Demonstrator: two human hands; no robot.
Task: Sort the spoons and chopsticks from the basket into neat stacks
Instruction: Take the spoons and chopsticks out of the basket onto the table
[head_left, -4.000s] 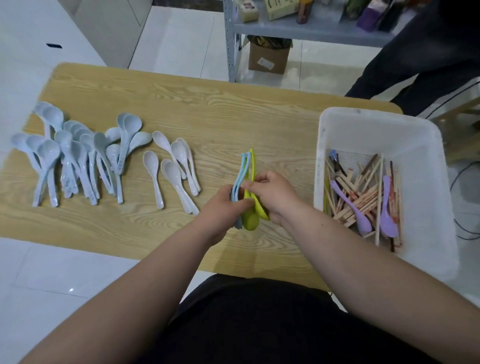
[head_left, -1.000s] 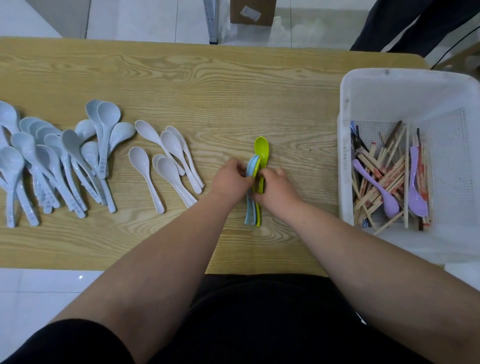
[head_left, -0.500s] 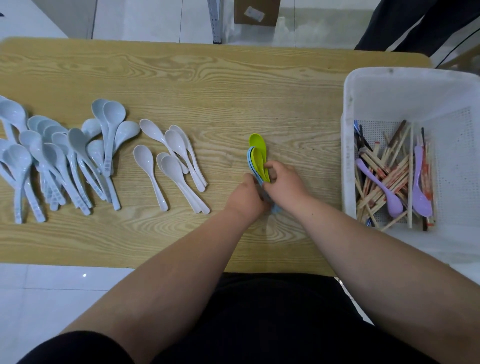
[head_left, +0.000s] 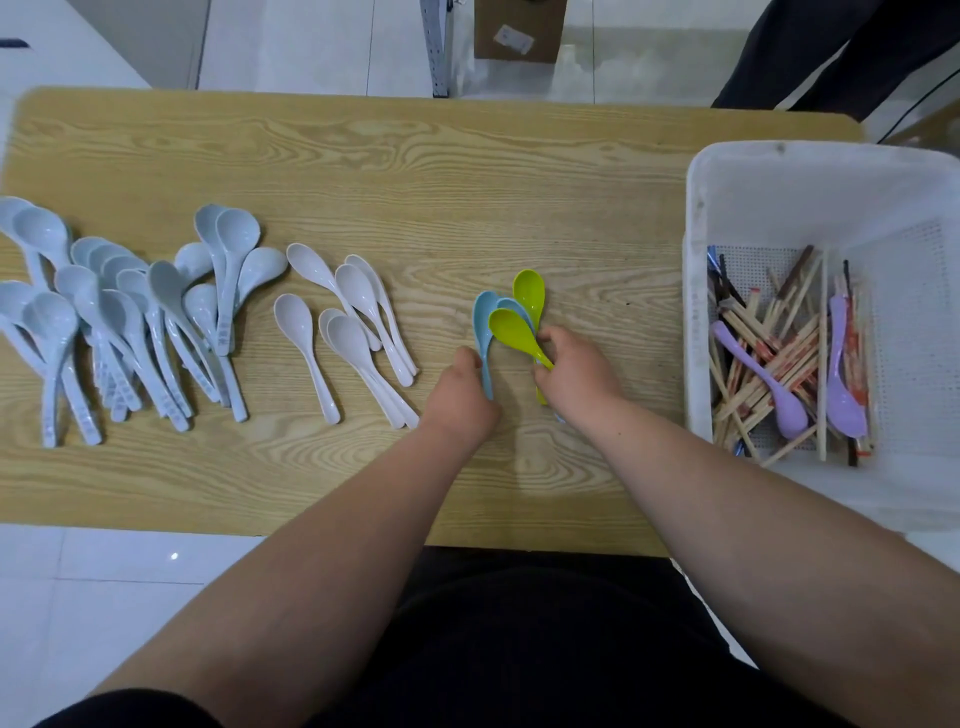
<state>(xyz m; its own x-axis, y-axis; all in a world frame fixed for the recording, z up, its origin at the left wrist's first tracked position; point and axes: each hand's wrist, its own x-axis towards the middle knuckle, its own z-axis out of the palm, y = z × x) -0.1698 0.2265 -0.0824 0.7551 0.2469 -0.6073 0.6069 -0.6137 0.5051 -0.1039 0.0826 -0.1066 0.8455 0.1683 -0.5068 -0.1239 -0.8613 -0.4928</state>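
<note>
A small bunch of blue spoons (head_left: 485, 325) and green spoons (head_left: 511, 330) lies on the wooden table (head_left: 415, 166), bowls pointing away from me. My left hand (head_left: 460, 397) pinches a blue spoon's handle. My right hand (head_left: 579, 371) pinches a green spoon's handle. Left of them lie several white spoons (head_left: 353, 332), and further left a large spread of pale blue-grey spoons (head_left: 130, 312). The white basket (head_left: 779, 171) at the right holds several chopsticks (head_left: 769, 364) and two purple spoons (head_left: 839, 395).
A person's dark trouser legs (head_left: 831, 52) stand beyond the table's far right corner. A metal shelf post (head_left: 434, 47) and a cardboard box (head_left: 517, 31) are on the floor behind the table. Bare wood shows across the table's far half.
The bunch of blue and green spoons has fanned out on the table. My hands have drawn apart, the left on a blue handle, the right on a green one.
</note>
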